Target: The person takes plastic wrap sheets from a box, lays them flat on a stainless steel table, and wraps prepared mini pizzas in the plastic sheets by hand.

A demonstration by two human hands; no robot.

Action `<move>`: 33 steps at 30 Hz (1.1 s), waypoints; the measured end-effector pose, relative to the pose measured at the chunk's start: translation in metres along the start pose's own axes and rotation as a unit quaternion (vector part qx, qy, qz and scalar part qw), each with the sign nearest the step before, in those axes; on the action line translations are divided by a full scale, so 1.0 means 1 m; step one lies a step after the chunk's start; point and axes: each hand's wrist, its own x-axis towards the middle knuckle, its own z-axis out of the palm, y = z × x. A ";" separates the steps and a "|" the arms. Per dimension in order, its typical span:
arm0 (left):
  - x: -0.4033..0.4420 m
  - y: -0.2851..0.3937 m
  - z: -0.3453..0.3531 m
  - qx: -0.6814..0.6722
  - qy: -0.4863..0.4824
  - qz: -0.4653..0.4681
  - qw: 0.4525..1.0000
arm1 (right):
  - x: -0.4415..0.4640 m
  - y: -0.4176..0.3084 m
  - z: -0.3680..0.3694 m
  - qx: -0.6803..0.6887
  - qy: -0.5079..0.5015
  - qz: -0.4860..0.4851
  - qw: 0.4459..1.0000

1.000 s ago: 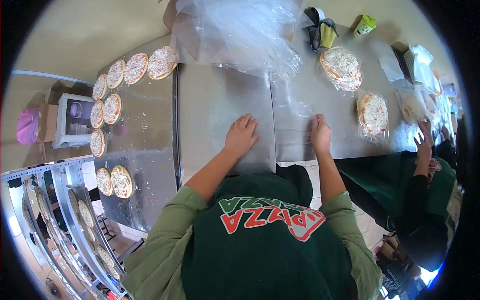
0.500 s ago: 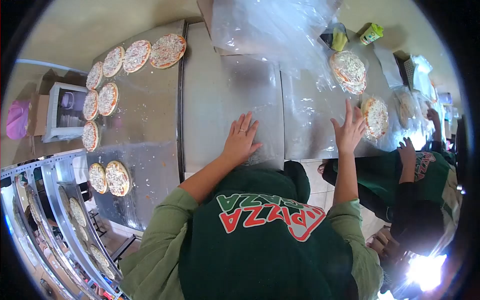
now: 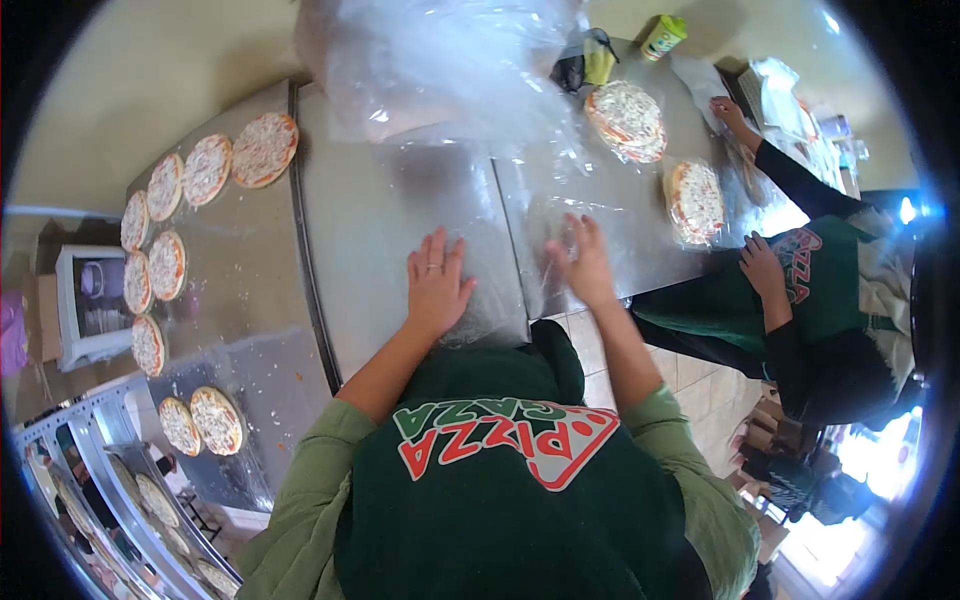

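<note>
My left hand (image 3: 437, 285) lies palm down on the steel table, fingers spread, with a ring on one of them. Beneath its edge and to its right is a thin, clear plastic bag (image 3: 497, 300). My right hand (image 3: 585, 265) is over the table beyond the seam, slightly blurred, its fingers apart and nothing visibly in it. Whether it touches the plastic, I cannot tell. Right of it are a plastic-wrapped pizza (image 3: 695, 203) and, further back, a wrapped pizza pile (image 3: 626, 120).
Several unwrapped cheese-topped pizzas (image 3: 207, 170) are on the left table (image 3: 240, 290). A big heap of clear bags (image 3: 440, 70) stands at the back, near a green cup (image 3: 664, 37). A co-worker (image 3: 830, 260) reaches over the table at right. A rack (image 3: 120, 480) with pizzas is lower left.
My right hand has moved left, away from the wrapped pizzas and nearer my left hand. The view has shifted. The co-worker's arm now reaches further across the table.
</note>
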 end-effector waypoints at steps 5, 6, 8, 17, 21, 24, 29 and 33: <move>0.038 -0.011 -0.007 -0.044 -0.106 -0.116 0.987 | -0.028 -0.031 0.032 -0.127 -0.046 -0.018 0.991; 0.046 -0.016 -0.003 -0.074 -0.165 -0.122 0.976 | -0.030 -0.026 0.035 -0.136 -0.052 -0.037 0.989; 0.059 -0.026 -0.007 -0.107 -0.180 -0.094 0.973 | -0.027 -0.015 0.040 -0.149 -0.050 -0.074 0.985; 0.018 -0.053 -0.079 -0.573 0.078 -0.429 0.694 | -0.032 -0.005 -0.018 -0.049 -0.171 -0.365 0.914; -0.014 -0.040 -0.013 -0.657 0.187 -0.422 0.595 | -0.026 0.029 -0.043 -0.087 -0.292 -0.476 0.825; -0.031 -0.021 0.021 -0.697 0.199 -0.439 0.530 | -0.016 0.033 -0.075 -0.154 -0.406 -0.419 0.797; -0.049 0.018 -0.023 -0.704 -0.092 -0.520 0.474 | 0.000 0.047 -0.060 -0.075 -0.370 -0.207 0.903; -0.043 0.020 -0.054 -0.516 -0.244 -0.359 0.738 | 0.001 0.028 -0.033 -0.076 -0.169 -0.010 0.983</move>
